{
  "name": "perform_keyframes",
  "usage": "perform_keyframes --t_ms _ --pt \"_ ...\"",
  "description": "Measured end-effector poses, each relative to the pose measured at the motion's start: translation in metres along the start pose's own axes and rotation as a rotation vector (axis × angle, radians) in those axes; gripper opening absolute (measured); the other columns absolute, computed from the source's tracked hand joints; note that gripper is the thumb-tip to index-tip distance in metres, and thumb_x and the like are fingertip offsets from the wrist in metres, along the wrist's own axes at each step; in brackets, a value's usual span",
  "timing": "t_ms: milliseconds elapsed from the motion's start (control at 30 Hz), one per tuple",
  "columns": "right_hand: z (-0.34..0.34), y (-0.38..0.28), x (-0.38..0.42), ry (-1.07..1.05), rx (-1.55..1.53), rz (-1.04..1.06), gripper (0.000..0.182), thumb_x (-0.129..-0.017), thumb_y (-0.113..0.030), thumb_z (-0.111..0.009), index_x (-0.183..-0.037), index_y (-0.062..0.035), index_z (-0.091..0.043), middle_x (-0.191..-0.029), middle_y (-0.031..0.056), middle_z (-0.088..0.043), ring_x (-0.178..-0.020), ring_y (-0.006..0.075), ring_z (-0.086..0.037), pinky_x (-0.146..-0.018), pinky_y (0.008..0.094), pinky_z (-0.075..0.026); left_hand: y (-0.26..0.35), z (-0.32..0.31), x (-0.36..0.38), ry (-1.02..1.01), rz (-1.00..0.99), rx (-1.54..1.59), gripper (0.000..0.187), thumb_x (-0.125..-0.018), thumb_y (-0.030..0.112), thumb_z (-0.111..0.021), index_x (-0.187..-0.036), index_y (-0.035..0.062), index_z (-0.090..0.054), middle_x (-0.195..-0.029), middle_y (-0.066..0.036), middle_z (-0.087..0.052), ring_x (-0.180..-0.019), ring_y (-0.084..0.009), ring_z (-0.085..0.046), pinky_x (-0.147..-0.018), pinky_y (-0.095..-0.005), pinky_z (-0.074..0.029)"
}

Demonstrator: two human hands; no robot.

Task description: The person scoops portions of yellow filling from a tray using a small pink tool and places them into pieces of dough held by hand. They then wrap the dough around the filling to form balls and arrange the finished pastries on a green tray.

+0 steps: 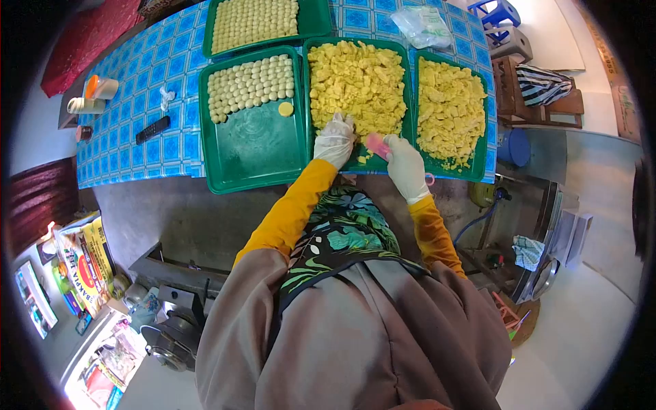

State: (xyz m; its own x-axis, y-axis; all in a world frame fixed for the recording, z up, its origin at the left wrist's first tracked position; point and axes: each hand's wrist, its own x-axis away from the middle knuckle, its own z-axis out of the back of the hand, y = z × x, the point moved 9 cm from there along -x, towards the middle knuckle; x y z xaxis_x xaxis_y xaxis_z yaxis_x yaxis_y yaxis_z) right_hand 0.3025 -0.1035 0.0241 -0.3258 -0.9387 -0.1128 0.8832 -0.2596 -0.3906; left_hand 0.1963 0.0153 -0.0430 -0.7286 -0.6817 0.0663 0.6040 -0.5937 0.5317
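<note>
My right hand [406, 168], in a white glove, is closed around a pink scoop-like tool [376, 145] whose front end is at the near edge of the yellow crumbly mass [357, 75]. That mass fills most of a green tray [408, 89]. At its near left edge my left hand [335, 142], gloved too, has its fingers bent against the yellow pieces; what they hold is hidden. To the left, another green tray [253, 150] bears rows of pale dough balls [251, 83] and one flat yellow disc [285, 109].
More yellow crumbs [451, 113] lie in a right-hand tray [484, 147]. Farther back stands a tray of pale balls [254, 24]. A plastic bag [422, 27], black remote control [152, 130] and jars [101, 87] rest on the blue checked tablecloth [179, 68].
</note>
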Motion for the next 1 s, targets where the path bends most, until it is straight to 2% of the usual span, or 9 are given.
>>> perform_keyframes --t_ms 100,200,267,367,433,567,667,900,1000 --pt "0.010 -0.005 -0.003 -0.068 -0.056 -0.116 0.026 -0.088 -0.010 -0.056 -0.112 -0.0138 -0.064 -0.088 0.0180 -0.064 -0.077 0.0391 -0.063 -0.067 0.0480 -0.052 -0.005 -0.002 0.011 0.029 0.072 0.158 0.036 -0.082 0.021 -0.071 -0.114 0.0058 -0.063 -0.108 -0.022 -0.058 -0.101 -0.0385 -0.060 -0.084 -0.0450 -0.050" --pt "-0.007 -0.020 -0.017 -0.031 -0.114 0.059 0.038 -0.090 -0.012 -0.054 -0.127 -0.0169 -0.061 -0.088 0.0187 -0.066 -0.077 0.0386 -0.066 -0.067 0.0487 -0.052 -0.017 0.008 0.028 0.264 0.288 0.310 0.047 -0.075 0.022 -0.079 -0.117 0.0071 -0.068 -0.116 -0.021 -0.060 -0.105 -0.0365 -0.061 -0.088 -0.0412 -0.050" --pt "-0.036 -0.025 -0.027 -0.153 -0.146 0.030 0.043 -0.093 -0.013 -0.054 -0.135 -0.0196 -0.059 -0.103 0.0192 -0.070 -0.089 0.0377 -0.067 -0.078 0.0463 -0.054 -0.025 0.004 0.028 0.171 0.415 0.395 0.046 -0.076 0.020 -0.077 -0.119 0.0050 -0.067 -0.117 -0.022 -0.061 -0.110 -0.0370 -0.060 -0.093 -0.0408 -0.049" --pt "-0.075 -0.042 -0.034 -0.447 0.051 0.046 0.046 -0.094 -0.016 -0.051 -0.139 -0.0233 -0.056 -0.099 0.0185 -0.071 -0.085 0.0382 -0.068 -0.075 0.0461 -0.054 -0.043 -0.029 0.034 0.152 0.646 0.595 0.052 -0.076 0.011 -0.076 -0.125 0.0004 -0.062 -0.124 -0.022 -0.062 -0.118 -0.0365 -0.058 -0.099 -0.0388 -0.047" --pt "-0.088 -0.038 -0.033 -0.279 -0.051 0.130 0.045 -0.095 -0.019 -0.049 -0.140 -0.0240 -0.055 -0.093 0.0186 -0.071 -0.080 0.0387 -0.068 -0.069 0.0482 -0.054 -0.051 -0.040 0.043 0.506 0.517 1.107 0.059 -0.077 0.003 -0.074 -0.133 -0.0008 -0.056 -0.126 -0.018 -0.062 -0.115 -0.0306 -0.060 -0.099 -0.0362 -0.048" --pt "-0.092 -0.030 -0.031 -0.331 -0.064 0.138 0.046 -0.097 -0.021 -0.051 -0.142 -0.0280 -0.053 -0.088 0.0197 -0.070 -0.075 0.0401 -0.068 -0.066 0.0495 -0.053 -0.036 -0.020 0.056 0.468 0.778 1.376 0.063 -0.075 -0.010 -0.066 -0.136 -0.0073 -0.052 -0.126 -0.017 -0.062 -0.094 -0.0221 -0.066 -0.073 -0.0298 -0.055" --pt "-0.086 -0.022 -0.028 -0.379 -0.052 0.171 0.045 -0.097 -0.024 -0.053 -0.142 -0.0287 -0.052 -0.089 0.0197 -0.070 -0.075 0.0401 -0.067 -0.067 0.0488 -0.053 -0.046 -0.038 0.052 0.552 0.693 1.525 0.058 -0.073 -0.013 -0.066 -0.130 -0.0101 -0.056 -0.120 -0.018 -0.065 -0.084 -0.0214 -0.066 -0.063 -0.0283 -0.054" --pt "-0.047 -0.010 -0.031 -0.470 -0.205 0.247 0.034 -0.097 -0.034 -0.055 -0.126 -0.0195 -0.065 -0.088 0.0198 -0.069 -0.084 0.0386 -0.068 -0.069 0.0486 -0.052 -0.053 -0.059 0.047 0.453 0.796 1.668 0.057 -0.073 -0.015 -0.064 -0.130 -0.0103 -0.057 -0.118 -0.019 -0.066 -0.079 -0.0218 -0.067 -0.064 -0.0281 -0.054" --pt "-0.033 -0.022 -0.037 -0.443 -0.125 0.213 0.032 -0.095 -0.028 -0.055 -0.124 -0.0186 -0.064 -0.092 0.0190 -0.070 -0.087 0.0371 -0.067 -0.070 0.0473 -0.052 -0.042 -0.045 0.045 0.519 0.733 1.651 0.057 -0.074 -0.014 -0.065 -0.130 -0.0105 -0.056 -0.117 -0.019 -0.066 -0.079 -0.0217 -0.067 -0.064 -0.0276 -0.055"
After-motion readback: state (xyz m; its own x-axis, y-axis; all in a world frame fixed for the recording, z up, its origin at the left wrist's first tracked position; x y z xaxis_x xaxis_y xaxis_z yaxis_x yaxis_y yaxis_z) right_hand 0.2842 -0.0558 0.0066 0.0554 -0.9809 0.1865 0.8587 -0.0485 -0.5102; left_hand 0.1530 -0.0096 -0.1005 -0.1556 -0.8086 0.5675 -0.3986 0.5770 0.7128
